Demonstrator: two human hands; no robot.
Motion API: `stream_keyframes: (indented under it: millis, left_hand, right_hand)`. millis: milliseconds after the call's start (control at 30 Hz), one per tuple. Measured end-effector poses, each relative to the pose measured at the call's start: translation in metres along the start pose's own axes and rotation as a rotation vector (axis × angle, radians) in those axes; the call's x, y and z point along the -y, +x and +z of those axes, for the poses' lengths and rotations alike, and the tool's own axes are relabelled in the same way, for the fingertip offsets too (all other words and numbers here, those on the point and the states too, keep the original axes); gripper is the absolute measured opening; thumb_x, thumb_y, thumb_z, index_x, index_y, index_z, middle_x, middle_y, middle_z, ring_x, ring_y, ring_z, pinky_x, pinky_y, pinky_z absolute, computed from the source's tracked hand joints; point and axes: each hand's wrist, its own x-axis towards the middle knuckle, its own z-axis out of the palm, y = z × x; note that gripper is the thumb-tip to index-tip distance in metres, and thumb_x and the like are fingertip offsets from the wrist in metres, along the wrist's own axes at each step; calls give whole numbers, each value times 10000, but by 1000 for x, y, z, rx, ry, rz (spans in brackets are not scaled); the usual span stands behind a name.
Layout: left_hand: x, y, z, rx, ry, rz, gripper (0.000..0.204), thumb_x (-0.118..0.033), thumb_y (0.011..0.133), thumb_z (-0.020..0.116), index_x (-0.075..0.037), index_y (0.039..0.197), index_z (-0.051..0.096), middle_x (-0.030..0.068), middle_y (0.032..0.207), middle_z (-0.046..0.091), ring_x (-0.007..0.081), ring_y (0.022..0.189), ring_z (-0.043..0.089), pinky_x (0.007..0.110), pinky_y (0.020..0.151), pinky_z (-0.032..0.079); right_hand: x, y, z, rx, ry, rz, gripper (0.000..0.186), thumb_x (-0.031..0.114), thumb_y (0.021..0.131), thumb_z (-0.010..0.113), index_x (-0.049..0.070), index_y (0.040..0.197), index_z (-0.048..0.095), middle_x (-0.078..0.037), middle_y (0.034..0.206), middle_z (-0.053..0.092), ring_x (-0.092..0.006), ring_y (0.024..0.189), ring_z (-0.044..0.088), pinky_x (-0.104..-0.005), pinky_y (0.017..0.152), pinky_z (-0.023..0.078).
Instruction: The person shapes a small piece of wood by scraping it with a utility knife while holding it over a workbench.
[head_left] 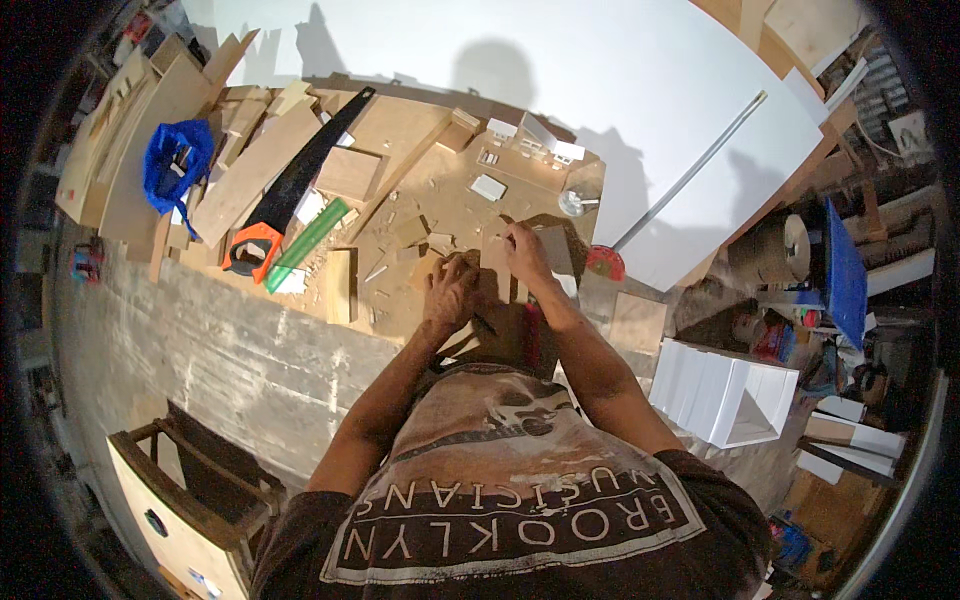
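Observation:
A small flat piece of brown wood point(493, 272) lies at the near edge of the workbench, between my hands. My left hand point(453, 290) is at its left side, fingers bent and closed on the wood's edge. Over the wood's right side, my right hand point(527, 255) is closed with the thumb and fingertips pinched together. Whatever is in that pinch is too small to make out. Beside my right hand lies a greyish flat piece point(556, 248). Small offcuts point(410, 232) are scattered just beyond my left hand.
A handsaw point(290, 190) with an orange-black handle lies left, beside a green strip point(308, 245). Wood boards point(255, 180) and a blue bag point(178, 165) are farther left. A white sheet point(680, 150) bears a metal ruler point(690, 170). A white box point(700, 390) stands right.

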Motion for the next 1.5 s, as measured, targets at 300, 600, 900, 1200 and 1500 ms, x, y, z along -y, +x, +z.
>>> stream_keyframes:
  millis: [300, 600, 900, 1200, 1500]
  left_hand:
    - [-3, -4, -5, 5, -21, -12, 608, -361, 885, 582, -259, 1463, 425, 86, 1568, 256, 434, 1399, 234, 617, 1070, 294]
    - [-2, -3, -1, -93, 7, 21, 543, -341, 877, 591, -187, 1390, 502, 107, 1507, 338, 426, 1341, 311, 573, 1015, 341]
    - [-6, -1, -4, -143, -16, 54, 520, -349, 852, 640, -207, 1343, 544, 84, 1466, 375, 386, 1333, 322, 543, 1026, 341]
    - [0, -5, 8, -207, 31, 63, 566, -319, 810, 703, -154, 1326, 541, 104, 1421, 408, 362, 1315, 363, 539, 1036, 347]
    - [46, -70, -7, -444, -215, -7, 351, -113, 755, 685, -84, 1105, 688, 106, 1055, 650, 331, 1010, 570, 446, 879, 449]
  right_hand:
    - [14, 15, -5, 2, -97, -37, 138, 49, 832, 625, 14, 953, 568, -169, 921, 599, -388, 893, 604, -454, 752, 489]
    - [1, 9, -4, -13, -7, -135, 162, 42, 817, 641, 34, 976, 612, -160, 954, 620, -368, 905, 623, -433, 778, 510]
    - [-14, 10, -5, -48, 119, 3, 244, 67, 807, 659, 46, 1050, 642, -170, 953, 647, -367, 888, 650, -425, 781, 518]
    - [4, 20, -3, 13, -35, -78, 155, 90, 849, 623, 14, 983, 615, -183, 1017, 619, -391, 966, 612, -438, 791, 499]
    - [-7, 15, 4, 121, -271, -113, 143, 58, 844, 598, 30, 981, 565, -146, 1103, 559, -378, 963, 617, -474, 782, 529]
